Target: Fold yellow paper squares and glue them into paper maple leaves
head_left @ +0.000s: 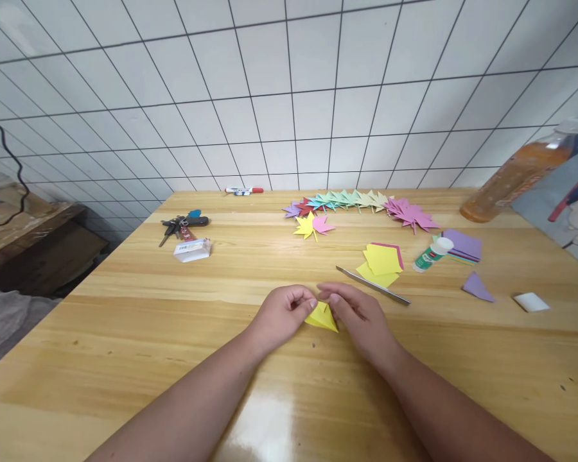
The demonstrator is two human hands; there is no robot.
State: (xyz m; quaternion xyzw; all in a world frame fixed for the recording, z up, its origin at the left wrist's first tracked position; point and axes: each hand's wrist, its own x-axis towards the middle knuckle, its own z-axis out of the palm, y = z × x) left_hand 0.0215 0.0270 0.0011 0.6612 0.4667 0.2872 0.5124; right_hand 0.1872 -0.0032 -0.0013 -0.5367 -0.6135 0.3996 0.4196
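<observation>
A small folded piece of yellow paper (322, 317) is between my two hands, low over the wooden table (139, 359). My left hand (285, 313) pinches its left side between thumb and forefinger. On the other side my right hand (357, 314) is closed on the paper's upper right edge, thumb against fingers. Beyond my right hand lie a slim metal cutter (373, 285) and a few yellow sheets (383, 260), with a magenta one showing under them.
Folded paper leaves (347, 201) in several colours line the back. A glue stick (428, 256), purple paper stack (461, 245), purple triangle (478, 287), white eraser (531, 302) and tilted-looking bottle (520, 173) are right. Left are keys (176, 226), a small box (192, 250) and markers (243, 190).
</observation>
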